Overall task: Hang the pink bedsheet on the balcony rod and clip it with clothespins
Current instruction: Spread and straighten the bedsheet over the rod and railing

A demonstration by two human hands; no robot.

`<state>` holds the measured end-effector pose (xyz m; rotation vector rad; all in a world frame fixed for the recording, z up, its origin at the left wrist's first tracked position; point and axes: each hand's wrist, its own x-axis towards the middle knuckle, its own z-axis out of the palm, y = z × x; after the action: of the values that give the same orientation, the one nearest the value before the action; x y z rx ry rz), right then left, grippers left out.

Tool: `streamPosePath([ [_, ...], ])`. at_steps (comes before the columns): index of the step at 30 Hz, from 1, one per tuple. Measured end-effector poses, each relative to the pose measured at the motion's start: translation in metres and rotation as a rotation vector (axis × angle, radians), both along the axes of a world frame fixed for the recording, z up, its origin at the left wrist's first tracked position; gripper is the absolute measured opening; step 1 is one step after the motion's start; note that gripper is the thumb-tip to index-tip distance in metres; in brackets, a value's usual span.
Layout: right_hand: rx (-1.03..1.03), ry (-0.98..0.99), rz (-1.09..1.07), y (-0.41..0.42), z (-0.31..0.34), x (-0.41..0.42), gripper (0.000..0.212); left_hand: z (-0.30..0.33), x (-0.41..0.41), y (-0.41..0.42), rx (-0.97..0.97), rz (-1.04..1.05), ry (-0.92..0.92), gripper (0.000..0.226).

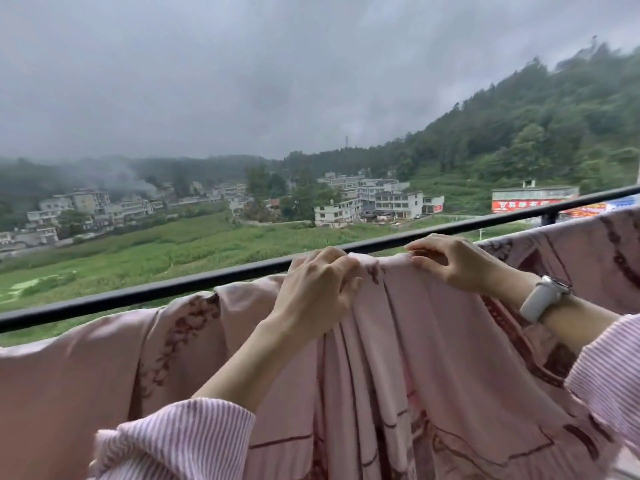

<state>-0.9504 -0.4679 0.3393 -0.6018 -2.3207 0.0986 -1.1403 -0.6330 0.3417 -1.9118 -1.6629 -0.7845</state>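
The pink bedsheet (433, 341), printed with dark red patterns, hangs in folds across the lower half of the view, just below the black balcony rod (173, 289). My left hand (318, 292) grips a bunched part of the sheet's top edge with curled fingers. A short way to its right, my right hand (450, 261) pinches the same top edge between thumb and fingertips. Both hands hold the edge up at about rod height. No clothespin is in view.
The rod slopes up from lower left to upper right, with a dark upright post (550, 216) at the right. Beyond it lie green fields, white houses and a wooded hill. A white watch (540, 299) is on my right wrist.
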Motion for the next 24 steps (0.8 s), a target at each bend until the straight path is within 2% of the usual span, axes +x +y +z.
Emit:
streamPosePath([
  [3,0.083,0.002,-0.043,0.023,-0.008,0.039,0.028,-0.001,0.031,0.034,0.061,0.025,0.083,0.035],
  [6,0.134,0.041,-0.111,0.057,-0.011,0.073,0.024,0.001,0.065,0.075,0.011,0.097,0.111,0.038],
  [8,0.149,0.067,-0.107,0.078,-0.013,0.089,0.024,0.0,0.085,0.096,0.012,0.14,0.045,0.027],
  [10,0.188,0.106,-0.029,0.095,-0.016,0.096,0.019,-0.003,0.098,0.11,0.102,0.173,-0.043,0.014],
  [13,0.171,0.185,0.112,0.11,-0.018,0.096,0.004,-0.006,0.108,0.127,0.169,0.22,-0.066,0.008],
  [15,0.143,0.197,0.177,0.118,-0.016,0.097,0.004,-0.006,0.118,0.136,0.182,0.284,-0.094,0.007],
  [19,0.167,0.204,0.119,0.154,0.004,0.123,0.002,0.001,0.151,0.157,0.279,0.39,-0.21,0.007],
  [24,0.144,0.269,0.013,0.226,0.042,0.171,0.009,0.031,0.213,0.222,0.33,0.353,-0.141,0.009],
])
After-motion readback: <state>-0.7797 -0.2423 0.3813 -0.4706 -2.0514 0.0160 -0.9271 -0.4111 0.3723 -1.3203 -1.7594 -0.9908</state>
